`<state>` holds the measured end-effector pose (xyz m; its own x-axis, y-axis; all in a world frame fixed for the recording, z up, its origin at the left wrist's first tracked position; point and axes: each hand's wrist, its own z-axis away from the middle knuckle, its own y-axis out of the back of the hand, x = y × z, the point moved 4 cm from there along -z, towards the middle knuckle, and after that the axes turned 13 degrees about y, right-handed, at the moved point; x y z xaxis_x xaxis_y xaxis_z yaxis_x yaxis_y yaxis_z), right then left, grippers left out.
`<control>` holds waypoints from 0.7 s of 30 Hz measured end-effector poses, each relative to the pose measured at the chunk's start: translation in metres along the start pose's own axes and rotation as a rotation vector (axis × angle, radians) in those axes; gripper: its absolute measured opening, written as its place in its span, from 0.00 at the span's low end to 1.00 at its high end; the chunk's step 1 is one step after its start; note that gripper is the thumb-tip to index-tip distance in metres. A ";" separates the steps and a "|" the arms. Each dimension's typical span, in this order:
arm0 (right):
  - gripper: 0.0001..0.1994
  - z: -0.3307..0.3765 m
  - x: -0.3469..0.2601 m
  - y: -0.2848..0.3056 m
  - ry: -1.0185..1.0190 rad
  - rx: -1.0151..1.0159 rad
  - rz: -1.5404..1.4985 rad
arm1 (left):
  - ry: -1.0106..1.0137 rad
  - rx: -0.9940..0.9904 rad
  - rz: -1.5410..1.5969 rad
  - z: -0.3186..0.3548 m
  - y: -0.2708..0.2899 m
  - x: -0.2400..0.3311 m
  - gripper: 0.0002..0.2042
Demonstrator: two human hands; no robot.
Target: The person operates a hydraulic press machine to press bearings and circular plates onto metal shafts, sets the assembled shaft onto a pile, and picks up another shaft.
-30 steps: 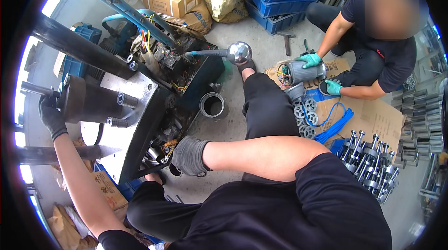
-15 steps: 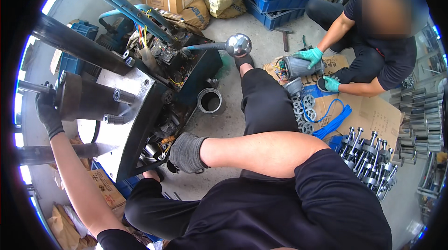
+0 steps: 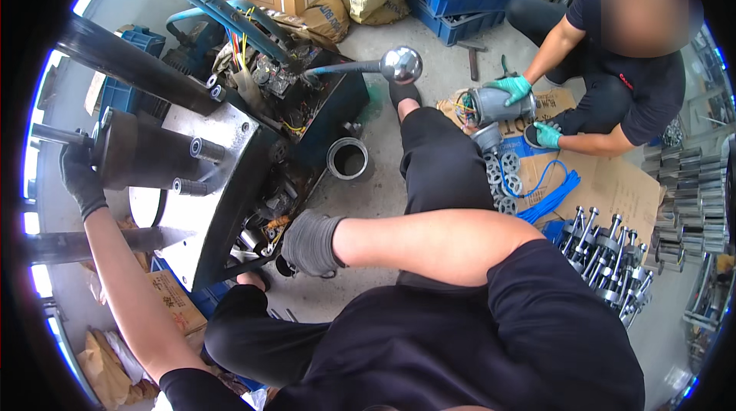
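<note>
The left hand (image 3: 83, 182), in a dark grey knitted glove, is raised at the outer end of a thick, dark metal cylinder (image 3: 142, 152), its fingers against or just beside a slim, bright steel rod (image 3: 52, 133) that projects from that end. Whether this grip is closed around the rod cannot be told, since the fingertips are hidden. The cylinder is on the pale, flat steel plate (image 3: 199, 215) of a black-framed machine, beside two short, ribbed steel cylinders (image 3: 207, 150) and between two long, dark round columns (image 3: 138, 70). The right hand (image 3: 310, 244), also in a grey knitted glove, is low at the machine's near edge, by the end of a black bar (image 3: 249, 267); its fingers are turned from view, so the state of that grip cannot be told either. Beyond it, a grey, open-topped metal tube (image 3: 332, 166) stands on the concrete floor, and a shiny metal ball (image 3: 402, 66) tips a blue lever. At the right, a crouching co-worker (image 3: 642, 96) in green gloves has one hand on a grey, ribbed motor housing (image 3: 502, 108), near a loose bundle of bright blue cable (image 3: 556, 198) on flattened brown cardboard (image 3: 613, 179).
</note>
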<state>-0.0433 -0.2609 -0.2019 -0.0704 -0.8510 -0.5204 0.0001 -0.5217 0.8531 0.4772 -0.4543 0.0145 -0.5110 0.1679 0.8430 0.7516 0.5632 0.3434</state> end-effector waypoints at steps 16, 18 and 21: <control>0.08 -0.005 0.001 -0.013 0.010 0.039 0.049 | 0.242 0.058 0.364 0.027 -0.031 0.030 0.15; 0.08 -0.003 0.000 -0.010 0.014 0.037 0.059 | 0.234 -0.019 0.445 0.038 -0.045 0.041 0.14; 0.08 -0.010 -0.005 -0.012 0.018 0.018 0.060 | 0.195 -0.027 0.334 0.016 -0.010 0.015 0.14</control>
<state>-0.0325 -0.2508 -0.2104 -0.0533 -0.8816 -0.4689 -0.0143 -0.4689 0.8832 0.4558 -0.4447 0.0174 -0.1492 0.1800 0.9723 0.8751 0.4819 0.0451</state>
